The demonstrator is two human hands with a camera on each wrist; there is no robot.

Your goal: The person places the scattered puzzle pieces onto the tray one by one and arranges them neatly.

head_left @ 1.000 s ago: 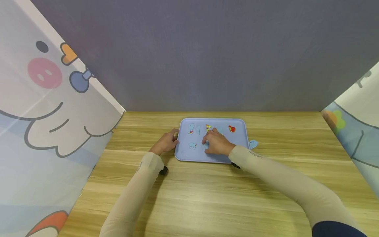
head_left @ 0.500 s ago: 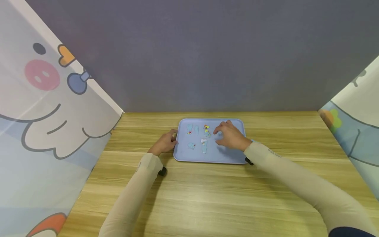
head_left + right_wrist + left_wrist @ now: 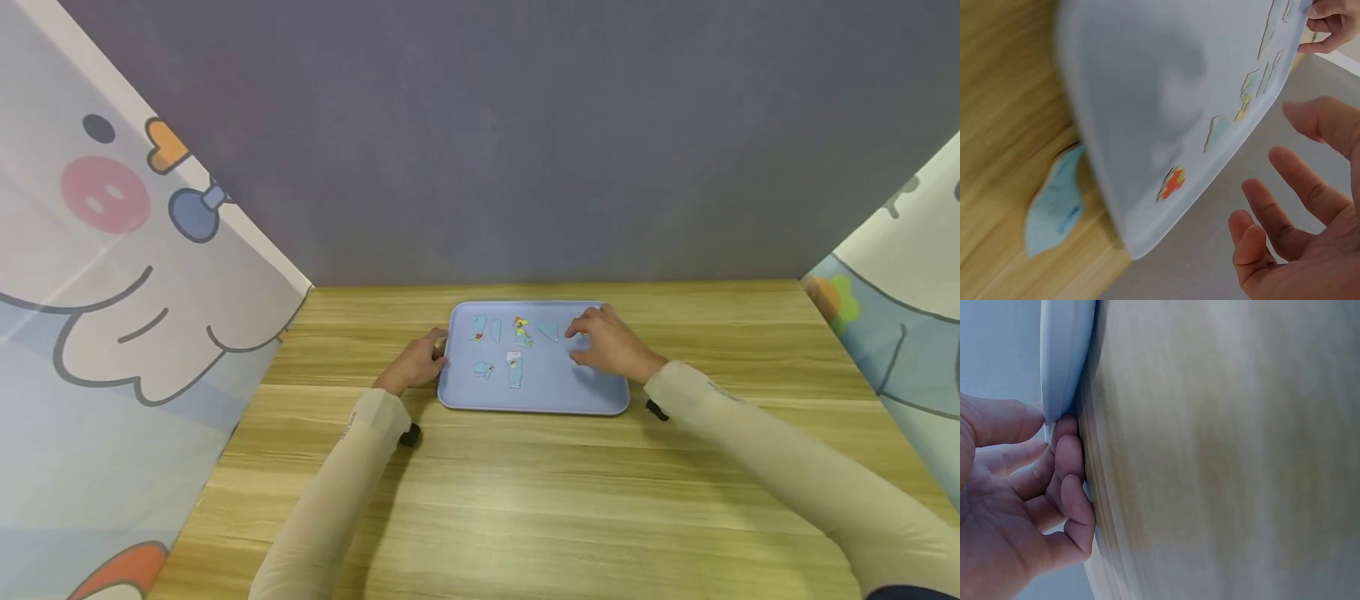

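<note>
A shallow light-blue tray [image 3: 555, 387] lies on the table with several irregular puzzle pieces in it. At its left end my left hand [image 3: 415, 363] grips the rim, the thumb on the edge and the other fingers curled beside and under it. My right hand [image 3: 613, 343] hovers over the tray's right part, fingers spread and bent, holding nothing. In the right wrist view a red-and-yellow piece [image 3: 1172, 181] lies near the tray's corner, close to a pale blue piece [image 3: 1214, 132]. Among the others are a yellow-figured piece [image 3: 522, 332] and a long piece with a white end [image 3: 515, 370].
Outside the tray's right edge, a light-blue piece with printed lettering [image 3: 1057, 203] lies on the wooden table [image 3: 525, 500]. A grey panel [image 3: 525, 150] rises behind the table. Cartoon-printed walls [image 3: 172, 317] stand at the sides.
My right hand has moved rightward across the tray, away from the middle pieces, uncovering the long white-ended piece and the pale blue piece. My left hand stays on the rim.
</note>
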